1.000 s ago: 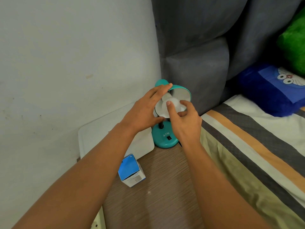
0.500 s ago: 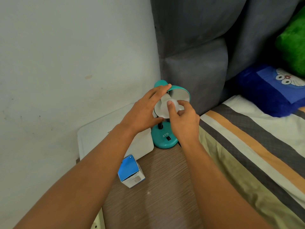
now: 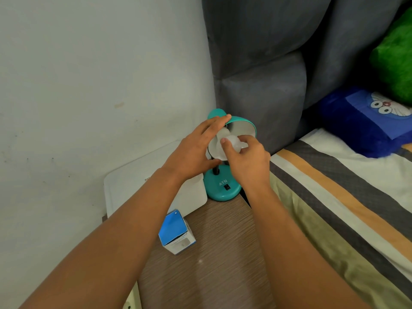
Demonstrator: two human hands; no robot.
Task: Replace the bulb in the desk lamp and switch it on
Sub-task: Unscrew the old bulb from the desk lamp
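Note:
A small teal desk lamp (image 3: 223,188) stands at the back of the wooden bedside table (image 3: 218,253), its shade (image 3: 245,127) tilted toward me. A white bulb (image 3: 231,141) sits inside the shade. My right hand (image 3: 245,159) pinches the bulb with thumb and fingers. My left hand (image 3: 196,150) wraps the left rim of the shade, fingers over its top, thumb under it. A black switch (image 3: 227,187) shows on the lamp's base, below the letters ATN. The lamp is unlit.
A blue and white bulb box (image 3: 177,234) stands on the table near my left forearm. A white boxy object (image 3: 153,186) lies against the wall at left. The grey headboard (image 3: 267,85) and striped bed (image 3: 345,208) border the table at right.
My right hand has turned around the bulb, the thumb shifting and the fingers curling further over it. My left hand still grips the shade.

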